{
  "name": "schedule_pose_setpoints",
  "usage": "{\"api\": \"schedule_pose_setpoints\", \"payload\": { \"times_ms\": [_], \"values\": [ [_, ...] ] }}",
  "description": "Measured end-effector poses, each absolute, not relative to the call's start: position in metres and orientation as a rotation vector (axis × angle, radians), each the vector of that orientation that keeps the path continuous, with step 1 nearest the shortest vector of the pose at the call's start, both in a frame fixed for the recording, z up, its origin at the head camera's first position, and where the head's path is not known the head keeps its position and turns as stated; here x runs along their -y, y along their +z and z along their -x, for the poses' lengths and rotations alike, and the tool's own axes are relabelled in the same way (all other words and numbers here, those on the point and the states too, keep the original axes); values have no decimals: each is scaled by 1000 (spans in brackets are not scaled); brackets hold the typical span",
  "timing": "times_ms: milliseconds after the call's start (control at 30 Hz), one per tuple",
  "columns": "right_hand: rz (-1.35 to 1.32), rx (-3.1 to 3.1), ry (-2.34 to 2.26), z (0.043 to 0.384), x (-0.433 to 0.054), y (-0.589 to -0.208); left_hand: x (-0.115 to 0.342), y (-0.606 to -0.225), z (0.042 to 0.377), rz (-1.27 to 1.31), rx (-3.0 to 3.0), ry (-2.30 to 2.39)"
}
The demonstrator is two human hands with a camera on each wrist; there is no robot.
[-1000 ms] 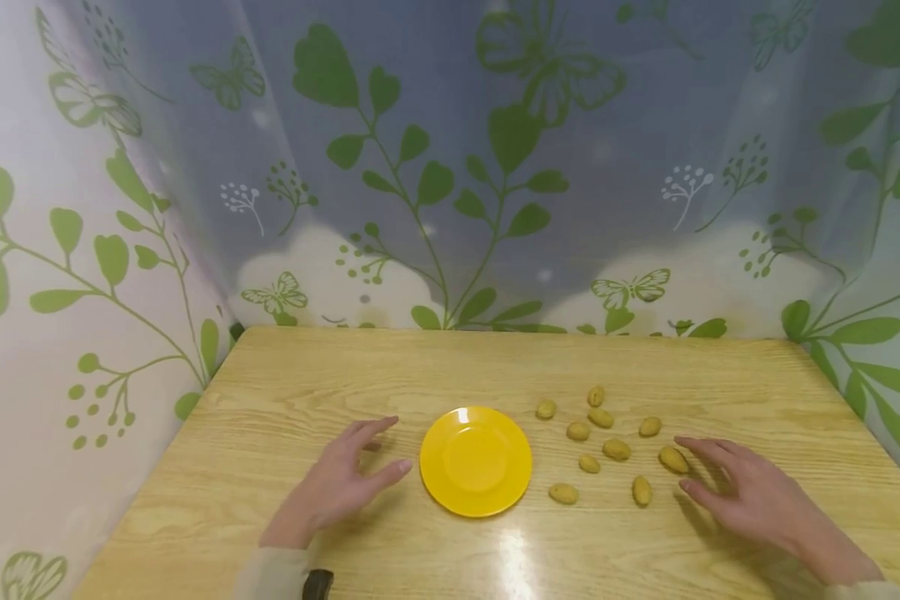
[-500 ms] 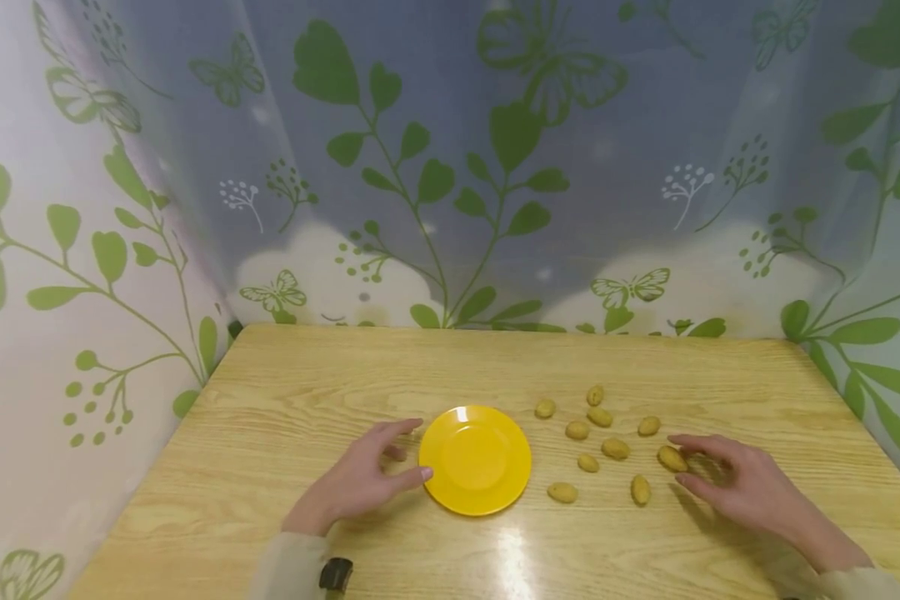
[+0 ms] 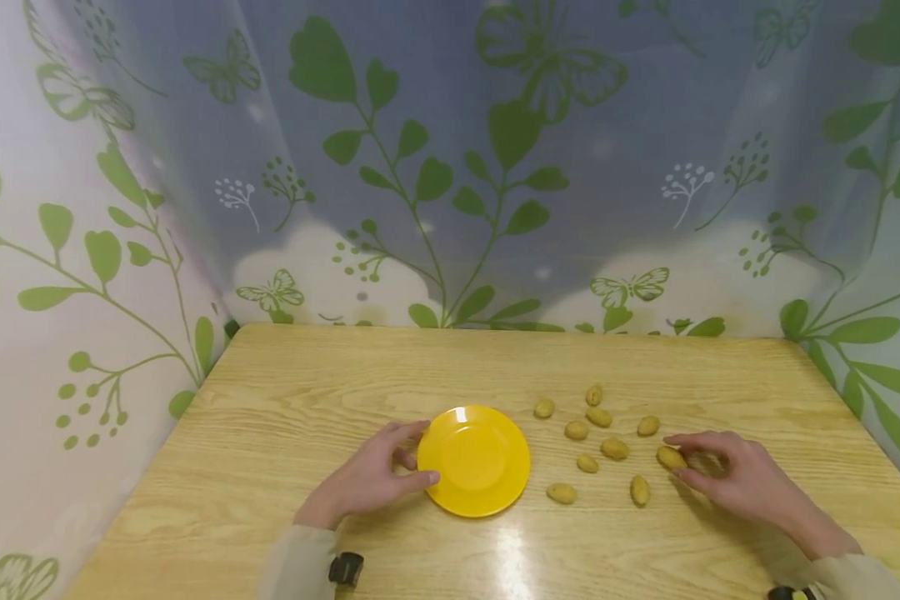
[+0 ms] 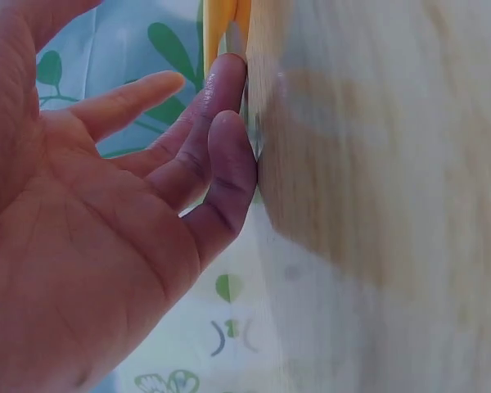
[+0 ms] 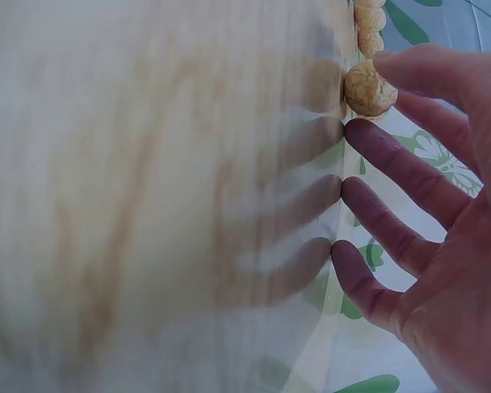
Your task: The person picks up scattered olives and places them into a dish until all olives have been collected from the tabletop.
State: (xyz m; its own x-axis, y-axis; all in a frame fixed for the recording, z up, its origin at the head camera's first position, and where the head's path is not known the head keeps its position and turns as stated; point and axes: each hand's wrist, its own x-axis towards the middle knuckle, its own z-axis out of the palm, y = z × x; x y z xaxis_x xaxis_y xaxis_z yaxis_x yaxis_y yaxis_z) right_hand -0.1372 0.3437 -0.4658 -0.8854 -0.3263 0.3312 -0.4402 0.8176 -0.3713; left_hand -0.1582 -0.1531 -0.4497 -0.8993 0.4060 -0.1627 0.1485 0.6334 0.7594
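Note:
A yellow plate (image 3: 474, 460) lies flat on the wooden table. At its left rim is my left hand (image 3: 378, 471), the thumb over the edge and the other fingers beside it; in the left wrist view the fingers (image 4: 229, 155) are loosely bent close to the tabletop. My right hand (image 3: 746, 483) is around the rightmost of several tan, oval, rough-shelled nuts that look like walnuts. In the right wrist view the thumb touches this walnut (image 5: 368, 90), the index finger is partly hidden behind it, and the remaining fingertips rest on the table.
The other walnuts (image 3: 615, 448) lie scattered between the plate and my right hand. Patterned curtains (image 3: 450, 167) with leaves and butterflies enclose the wooden table (image 3: 345, 367) at the back and sides.
My left hand has moved right to the plate's rim, its thumb now over the edge. My right hand's thumb and index finger have come closer around the rightmost walnut. Plate and walnuts have stayed put.

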Motion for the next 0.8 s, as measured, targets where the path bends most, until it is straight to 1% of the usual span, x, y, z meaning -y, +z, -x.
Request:
{"api": "schedule_pose_setpoints", "payload": {
  "times_ms": [500, 800],
  "values": [
    [-553, 2801, 658, 141, -343, -466, 152, -452, 162, -557, -2509, 1014],
    [-509, 2777, 677, 140, -338, -468, 151, -450, 161, -535, -2527, 1001]
  ]
}}
